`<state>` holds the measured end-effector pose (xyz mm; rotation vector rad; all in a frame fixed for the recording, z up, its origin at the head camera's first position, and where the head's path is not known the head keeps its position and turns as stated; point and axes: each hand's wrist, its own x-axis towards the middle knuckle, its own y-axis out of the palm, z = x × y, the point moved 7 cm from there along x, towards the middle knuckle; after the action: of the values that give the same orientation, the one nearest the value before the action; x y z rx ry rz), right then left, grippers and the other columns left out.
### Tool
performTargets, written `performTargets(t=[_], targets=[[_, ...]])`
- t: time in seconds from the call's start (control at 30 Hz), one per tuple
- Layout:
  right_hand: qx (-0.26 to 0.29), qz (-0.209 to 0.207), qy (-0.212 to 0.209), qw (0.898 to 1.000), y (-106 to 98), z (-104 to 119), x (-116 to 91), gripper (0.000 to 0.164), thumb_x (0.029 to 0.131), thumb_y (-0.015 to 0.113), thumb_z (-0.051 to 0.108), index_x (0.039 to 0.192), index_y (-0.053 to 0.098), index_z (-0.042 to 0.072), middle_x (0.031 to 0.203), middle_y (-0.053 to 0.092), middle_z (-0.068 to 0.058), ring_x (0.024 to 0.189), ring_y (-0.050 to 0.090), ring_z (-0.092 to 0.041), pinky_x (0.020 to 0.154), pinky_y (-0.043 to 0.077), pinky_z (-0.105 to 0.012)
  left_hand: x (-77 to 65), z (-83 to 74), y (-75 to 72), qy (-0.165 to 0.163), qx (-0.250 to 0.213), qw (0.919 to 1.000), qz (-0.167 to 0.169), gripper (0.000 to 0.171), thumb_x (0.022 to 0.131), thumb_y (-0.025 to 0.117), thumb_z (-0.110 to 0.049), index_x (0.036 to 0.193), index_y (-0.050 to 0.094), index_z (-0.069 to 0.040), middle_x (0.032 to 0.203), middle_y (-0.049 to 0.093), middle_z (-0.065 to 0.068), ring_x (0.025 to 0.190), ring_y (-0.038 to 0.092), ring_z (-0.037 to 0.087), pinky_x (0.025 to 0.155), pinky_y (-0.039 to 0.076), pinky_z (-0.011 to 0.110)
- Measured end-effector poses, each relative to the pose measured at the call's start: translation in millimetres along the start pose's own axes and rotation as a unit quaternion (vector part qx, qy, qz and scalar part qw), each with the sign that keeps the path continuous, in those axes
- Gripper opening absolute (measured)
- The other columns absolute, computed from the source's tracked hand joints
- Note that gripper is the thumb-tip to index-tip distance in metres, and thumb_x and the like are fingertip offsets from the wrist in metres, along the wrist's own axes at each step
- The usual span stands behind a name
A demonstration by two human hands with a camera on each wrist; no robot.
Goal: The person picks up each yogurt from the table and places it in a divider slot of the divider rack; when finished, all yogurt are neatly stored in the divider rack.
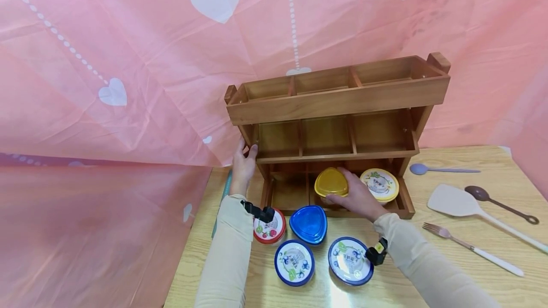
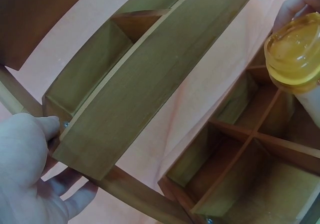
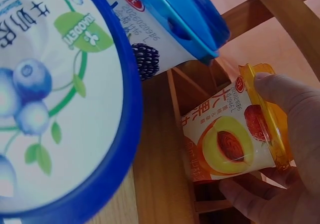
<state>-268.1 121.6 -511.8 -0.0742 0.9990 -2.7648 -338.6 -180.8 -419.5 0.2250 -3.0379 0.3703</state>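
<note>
My right hand grips a fruit cup with a clear yellow lid at the bottom tier of the wooden rack. In the right wrist view, peach pictures show on the side of this fruit cup, tilted between thumb and fingers. At the rack's left side, my left hand holds the side post, its thumb in front in the left wrist view. Right of the held cup, a round yellow-rimmed tub sits in the bottom tier's right compartment.
In front of the rack stand a red-rimmed tub, a blue-lidded cup and two blue-rimmed tubs. To the right lie a white spatula, a brown spoon, a fork and a purple spoon.
</note>
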Motion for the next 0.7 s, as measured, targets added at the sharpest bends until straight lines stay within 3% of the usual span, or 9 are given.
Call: performTargets(t=[0.7], targets=[[-0.002,0.013,0.011,1.0,9.9,-2.0,7.2,0.091,0.086,0.075,0.041,0.151,0.024,0.004,0.139,0.043,-0.025,0.123,0.049,-0.043,0.1,0.049,-0.056,0.8,0.7,0.6,-0.002,-0.003,1.0,0.002,0.053,0.104,0.05,-0.021,0.153,0.034,-0.031,0.157,0.037,0.003,0.139,0.04,0.033,0.112,0.039,0.051]])
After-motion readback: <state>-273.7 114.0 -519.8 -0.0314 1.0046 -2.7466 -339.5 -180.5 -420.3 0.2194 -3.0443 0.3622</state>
